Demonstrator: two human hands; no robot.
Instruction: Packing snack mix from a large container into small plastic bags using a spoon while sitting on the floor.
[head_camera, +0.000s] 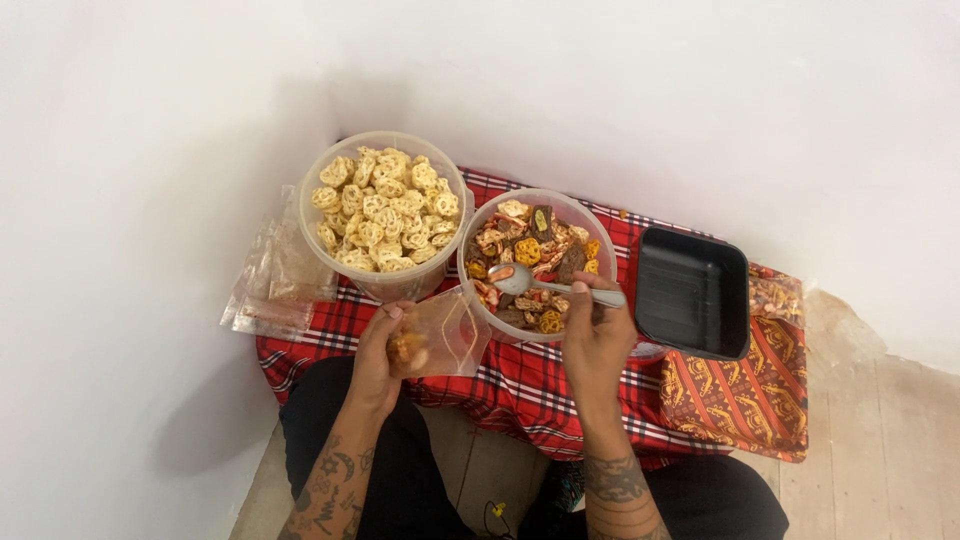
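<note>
My left hand (378, 358) holds a small clear plastic bag (445, 335) with a few snack pieces in its bottom, its mouth toward the nearer tub. My right hand (597, 335) grips a metal spoon (530, 282) by the handle. The spoon's bowl rests among the pieces in a clear tub of mixed coloured snacks (583, 213). To the left stands a taller clear tub (382, 285) heaped with pale wheel-shaped crackers (385, 208).
Both tubs stand on a red checked cloth (520, 390) laid on the floor by a white wall. A black rectangular tray (692, 292) sits to the right, on an orange patterned cloth (745, 395). Empty clear bags (272, 285) lie at the left. My legs in black are below.
</note>
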